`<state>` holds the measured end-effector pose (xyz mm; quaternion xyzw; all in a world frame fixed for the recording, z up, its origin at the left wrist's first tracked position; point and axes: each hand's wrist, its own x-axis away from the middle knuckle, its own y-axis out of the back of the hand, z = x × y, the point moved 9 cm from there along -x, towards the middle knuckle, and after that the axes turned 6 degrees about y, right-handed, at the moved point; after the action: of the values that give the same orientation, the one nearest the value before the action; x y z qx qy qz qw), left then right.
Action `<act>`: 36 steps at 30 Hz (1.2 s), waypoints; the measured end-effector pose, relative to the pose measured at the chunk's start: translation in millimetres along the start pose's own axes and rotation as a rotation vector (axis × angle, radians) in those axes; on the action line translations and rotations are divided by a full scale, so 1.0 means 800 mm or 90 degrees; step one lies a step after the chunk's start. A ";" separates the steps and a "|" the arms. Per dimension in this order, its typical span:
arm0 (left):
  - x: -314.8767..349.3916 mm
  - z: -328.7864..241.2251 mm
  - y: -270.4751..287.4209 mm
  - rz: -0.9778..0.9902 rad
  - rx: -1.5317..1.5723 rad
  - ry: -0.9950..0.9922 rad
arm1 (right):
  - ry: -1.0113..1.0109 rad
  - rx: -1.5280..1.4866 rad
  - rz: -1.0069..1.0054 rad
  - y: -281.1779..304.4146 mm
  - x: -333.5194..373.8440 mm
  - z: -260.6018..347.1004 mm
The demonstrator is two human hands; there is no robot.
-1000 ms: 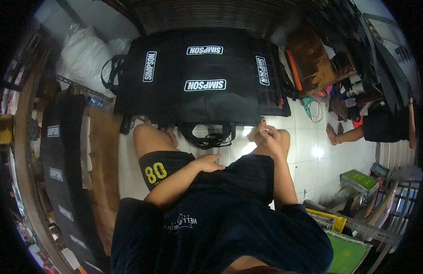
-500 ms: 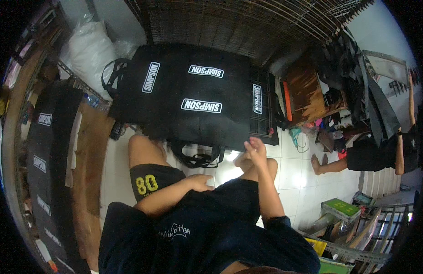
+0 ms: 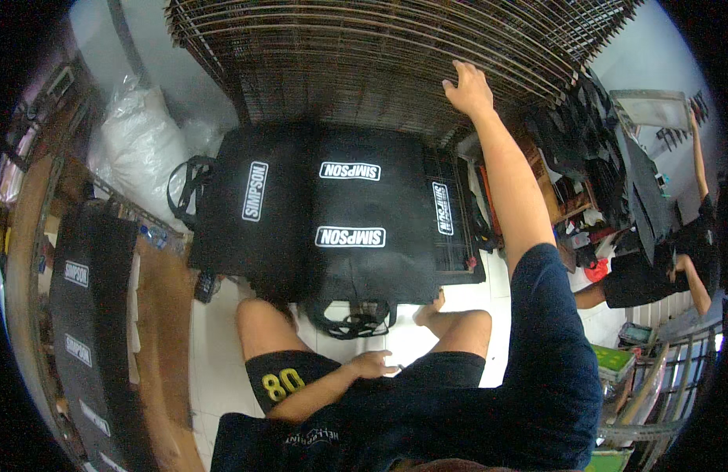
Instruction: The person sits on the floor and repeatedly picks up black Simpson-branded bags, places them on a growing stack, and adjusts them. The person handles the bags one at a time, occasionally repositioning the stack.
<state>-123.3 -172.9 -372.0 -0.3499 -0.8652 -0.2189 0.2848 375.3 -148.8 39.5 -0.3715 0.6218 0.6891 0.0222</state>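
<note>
In front of my knees, black fabric bags [image 3: 285,259] with white printed labels lie flat on a low wire rack. Black strap handles [image 3: 356,321] hang from their near edge. My right hand [image 3: 468,88] is raised at the end of an outstretched arm, in front of the stacked wire racks [image 3: 364,55]. Its fingers are spread and hold nothing; whether they touch a rack I cannot tell. Over my lap rests my left hand [image 3: 370,363], with loosely extended fingers and nothing visible in it.
To the left, more labelled black fabric [image 3: 93,315] lies beside a wooden board [image 3: 163,315]. A white stuffed plastic bag [image 3: 144,134] stands at the back left. On the right, black material [image 3: 627,165] hangs near another person [image 3: 647,275], who holds a framed panel [image 3: 651,110].
My right hand has gone from the bags' near right corner up and forward to the stacked racks. The view has tilted upward. My left hand stays near my lap.
</note>
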 end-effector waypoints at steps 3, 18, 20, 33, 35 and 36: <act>-0.016 0.015 0.001 -0.028 0.061 -0.023 | -0.032 0.062 0.014 -0.026 -0.037 -0.012; -0.018 -0.001 0.006 -0.011 0.071 -0.005 | 0.115 0.066 -0.119 -0.046 0.215 0.048; -0.012 -0.003 0.009 -0.037 0.081 -0.011 | 0.125 0.024 -0.027 -0.069 0.288 0.059; 0.007 0.007 0.013 0.000 0.049 0.086 | 0.002 -0.116 0.472 -0.324 0.571 0.109; 0.003 0.015 0.010 0.001 0.052 0.093 | -0.005 -0.103 0.494 -0.338 0.581 0.107; 0.002 0.016 0.010 0.004 0.053 0.098 | -0.018 -0.117 0.514 -0.344 0.587 0.105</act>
<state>-122.8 -159.3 -379.3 -0.3229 -0.8479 -0.2078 0.3656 130.4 -216.2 -449.4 -0.0885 0.6530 0.7001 -0.2748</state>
